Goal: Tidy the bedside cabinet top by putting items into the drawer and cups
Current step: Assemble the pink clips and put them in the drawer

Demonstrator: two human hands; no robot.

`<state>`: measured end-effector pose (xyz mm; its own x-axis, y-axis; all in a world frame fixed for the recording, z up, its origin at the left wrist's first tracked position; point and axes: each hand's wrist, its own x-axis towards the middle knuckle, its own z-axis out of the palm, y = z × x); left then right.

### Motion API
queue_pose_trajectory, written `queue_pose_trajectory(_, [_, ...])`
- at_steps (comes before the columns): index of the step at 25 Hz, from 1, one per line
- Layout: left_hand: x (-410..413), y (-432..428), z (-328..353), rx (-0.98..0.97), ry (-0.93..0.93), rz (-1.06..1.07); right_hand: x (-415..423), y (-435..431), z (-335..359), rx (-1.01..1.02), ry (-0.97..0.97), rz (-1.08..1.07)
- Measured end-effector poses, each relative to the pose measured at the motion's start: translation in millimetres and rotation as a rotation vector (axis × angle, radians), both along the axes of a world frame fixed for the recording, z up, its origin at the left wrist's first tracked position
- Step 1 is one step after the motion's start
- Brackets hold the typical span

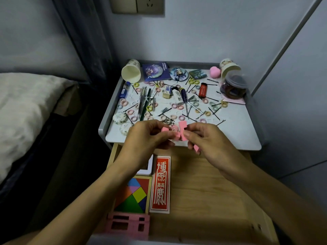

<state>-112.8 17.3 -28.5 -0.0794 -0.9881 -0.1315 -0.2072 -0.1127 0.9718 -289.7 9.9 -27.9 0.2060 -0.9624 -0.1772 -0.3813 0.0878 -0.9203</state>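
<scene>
Pink blocks (182,125) half hidden in both hands (146,138)

Clear on the right of the drawer (208,188); blocked on its left by puzzle (134,195), red card (160,184), pink frame (128,225); crowded with hair ties (180,118) across the cabinet top (235,131), bare only front right

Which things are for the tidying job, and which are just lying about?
For the job: pink blocks pinched by the left hand and right hand; open drawer; left cup; right cup; hair ties; hairpins; red lighter.

Just lying about: pillow; wall socket; curtain.
</scene>
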Motion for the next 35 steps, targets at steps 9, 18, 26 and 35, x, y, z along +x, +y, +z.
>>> queue_pose_trajectory(9, [2.8,-0.7,-1.7,-0.008,0.015,-0.060,-0.7,1.8,-0.3,0.225,-0.257,0.080])
queue_pose_trajectory(18, [3.4,2.3,-0.7,0.083,0.208,-0.014,-1.0,5.6,3.3,-0.080,0.077,0.039])
queue_pose_trajectory(26, [5.1,3.0,-2.4,0.122,0.243,-0.028,0.5,5.4,1.9,-0.183,0.257,0.053])
queue_pose_trajectory(35, [4.2,2.4,-4.9,0.094,0.203,-0.020,1.8,8.6,3.0,-0.194,0.259,0.071])
